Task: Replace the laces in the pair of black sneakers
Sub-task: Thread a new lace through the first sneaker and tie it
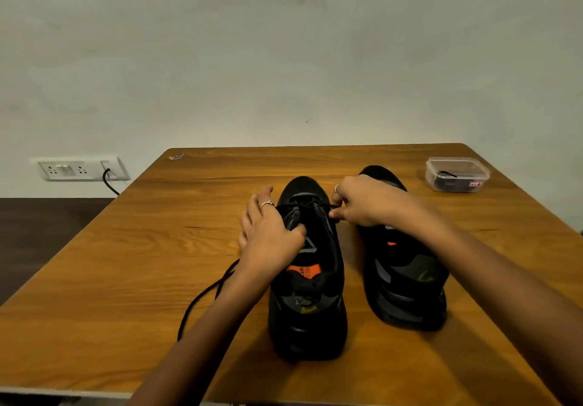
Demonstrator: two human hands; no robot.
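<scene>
Two black sneakers stand heel-toward-me on the wooden table (126,263). The left sneaker (310,295) has an orange insole label; a black lace (303,205) crosses its lower eyelets. My left hand (269,232) rests on that shoe's left side, thumb pressing on the tongue. My right hand (362,200) pinches the lace end at the shoe's right eyelets and hides part of the right sneaker (407,279). A loose stretch of black lace (202,295) trails over the table under my left forearm.
A clear plastic box (456,174) holding dark laces sits at the table's far right corner. A white wall socket strip (80,168) with a black cable is on the wall at left. The table's near edge runs along the bottom left.
</scene>
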